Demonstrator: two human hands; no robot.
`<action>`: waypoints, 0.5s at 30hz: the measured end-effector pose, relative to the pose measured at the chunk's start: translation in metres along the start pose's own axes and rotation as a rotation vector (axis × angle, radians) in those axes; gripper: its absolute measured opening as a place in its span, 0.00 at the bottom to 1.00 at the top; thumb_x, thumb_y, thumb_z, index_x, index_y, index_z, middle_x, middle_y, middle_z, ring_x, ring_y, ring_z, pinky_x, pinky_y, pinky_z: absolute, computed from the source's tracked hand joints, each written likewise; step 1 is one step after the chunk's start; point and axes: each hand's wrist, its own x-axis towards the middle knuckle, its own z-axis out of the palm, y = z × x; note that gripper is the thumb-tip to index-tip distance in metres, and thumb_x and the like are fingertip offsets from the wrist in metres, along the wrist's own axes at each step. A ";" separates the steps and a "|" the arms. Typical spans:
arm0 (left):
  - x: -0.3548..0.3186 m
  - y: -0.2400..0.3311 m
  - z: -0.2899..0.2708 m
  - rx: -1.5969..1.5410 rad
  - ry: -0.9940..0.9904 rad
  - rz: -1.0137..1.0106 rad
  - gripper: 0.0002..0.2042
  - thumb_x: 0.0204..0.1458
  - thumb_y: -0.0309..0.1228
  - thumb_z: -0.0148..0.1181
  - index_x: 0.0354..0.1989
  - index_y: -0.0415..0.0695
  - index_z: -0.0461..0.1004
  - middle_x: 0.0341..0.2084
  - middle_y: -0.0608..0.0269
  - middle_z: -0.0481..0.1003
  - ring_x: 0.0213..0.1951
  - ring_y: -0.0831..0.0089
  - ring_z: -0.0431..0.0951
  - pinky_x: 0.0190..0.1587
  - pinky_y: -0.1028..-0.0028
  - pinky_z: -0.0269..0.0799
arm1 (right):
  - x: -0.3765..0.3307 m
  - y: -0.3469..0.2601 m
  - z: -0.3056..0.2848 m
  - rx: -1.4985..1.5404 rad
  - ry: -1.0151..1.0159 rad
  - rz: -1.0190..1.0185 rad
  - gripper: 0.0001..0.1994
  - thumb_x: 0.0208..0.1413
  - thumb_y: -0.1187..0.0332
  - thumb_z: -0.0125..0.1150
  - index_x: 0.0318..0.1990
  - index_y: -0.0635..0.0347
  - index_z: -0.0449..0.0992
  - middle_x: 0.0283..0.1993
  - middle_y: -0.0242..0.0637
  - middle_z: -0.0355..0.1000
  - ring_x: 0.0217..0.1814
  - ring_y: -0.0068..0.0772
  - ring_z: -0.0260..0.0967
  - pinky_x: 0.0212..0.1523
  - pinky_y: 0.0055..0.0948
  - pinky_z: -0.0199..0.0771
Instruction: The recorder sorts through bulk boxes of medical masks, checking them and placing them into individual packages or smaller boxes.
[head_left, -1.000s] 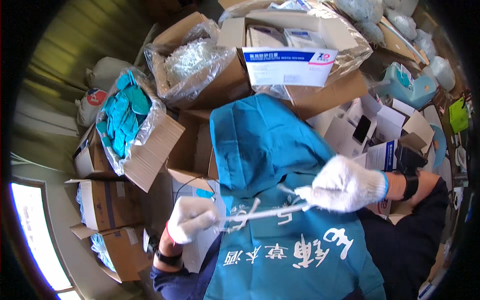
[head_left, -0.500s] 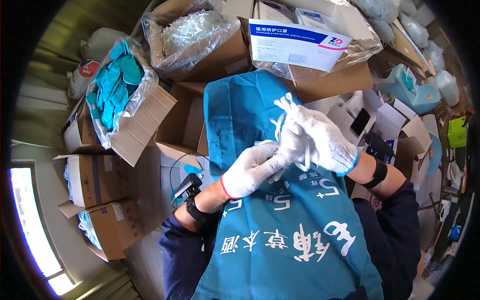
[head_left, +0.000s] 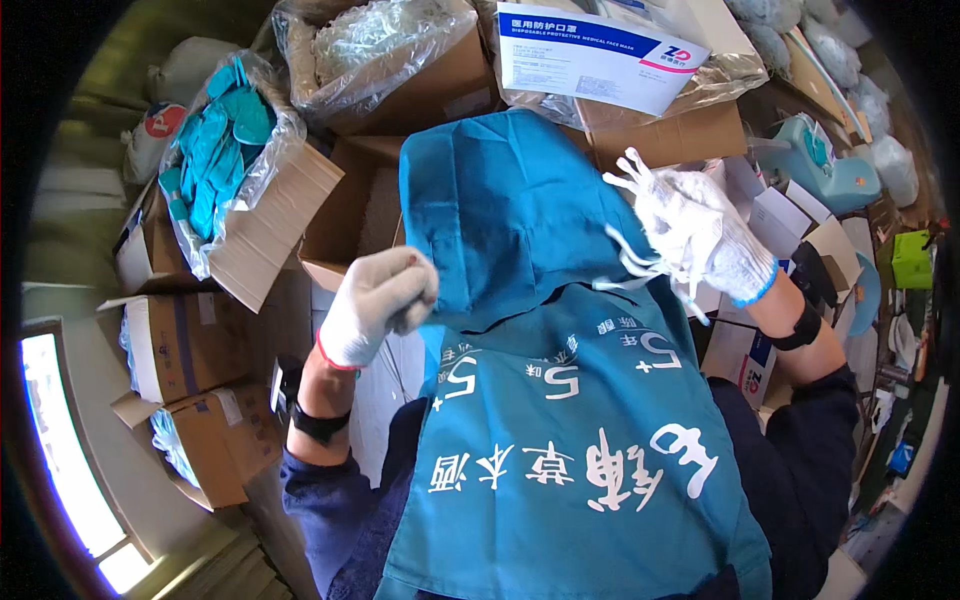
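Note:
Both my hands wear white knitted gloves over a teal apron (head_left: 560, 430) with white lettering. My left hand (head_left: 383, 305) is raised beside the apron's left edge, fingers curled into a loose fist with nothing showing in it. Across from it, my right hand (head_left: 700, 220) is closed on a bunch of thin white elastic cords (head_left: 640, 265). Loose cord ends hang from its fingers to the left and below, and some stick out above. A raised teal flap of cloth (head_left: 500, 210) lies between the two hands.
At the upper left, a plastic-lined carton (head_left: 285, 215) holds teal fabric pieces. Another carton (head_left: 440, 85) is heaped with white cords. A white and blue printed box (head_left: 600, 70) stands behind. Small white boxes and a pale blue plastic container (head_left: 830, 165) lie to the right.
My hands have come apart: the left moved left and away from the cords, while the right moved right with the bunch still in it. The cord ends now hang loose.

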 end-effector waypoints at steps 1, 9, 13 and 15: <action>0.005 -0.002 0.001 -0.119 -0.087 0.003 0.10 0.54 0.33 0.48 0.27 0.40 0.67 0.14 0.69 0.64 0.16 0.84 0.59 0.18 0.81 0.50 | 0.002 0.004 0.001 -0.006 -0.002 0.006 0.13 0.63 0.58 0.54 0.39 0.61 0.72 0.25 0.24 0.65 0.23 0.09 0.60 0.22 0.11 0.64; 0.067 -0.014 0.051 -0.076 -0.344 0.264 0.18 0.62 0.46 0.51 0.34 0.42 0.72 0.22 0.71 0.69 0.24 0.86 0.64 0.25 0.83 0.59 | 0.019 0.000 0.044 -0.427 -0.215 -0.018 0.17 0.64 0.57 0.52 0.34 0.65 0.72 0.27 0.25 0.66 0.27 0.14 0.60 0.25 0.18 0.62; 0.067 -0.020 0.065 -0.148 -0.308 0.260 0.16 0.63 0.41 0.51 0.29 0.41 0.73 0.21 0.72 0.69 0.22 0.86 0.63 0.25 0.82 0.60 | 0.022 0.011 0.048 -0.348 -0.191 0.069 0.13 0.62 0.62 0.53 0.33 0.62 0.74 0.21 0.23 0.64 0.22 0.11 0.60 0.22 0.17 0.62; 0.065 -0.033 0.072 -0.178 -0.362 0.279 0.17 0.63 0.43 0.49 0.29 0.42 0.72 0.19 0.74 0.66 0.21 0.87 0.61 0.23 0.82 0.57 | 0.029 0.028 0.040 0.043 -0.121 0.139 0.11 0.61 0.62 0.56 0.32 0.60 0.74 0.21 0.23 0.65 0.20 0.12 0.61 0.19 0.16 0.61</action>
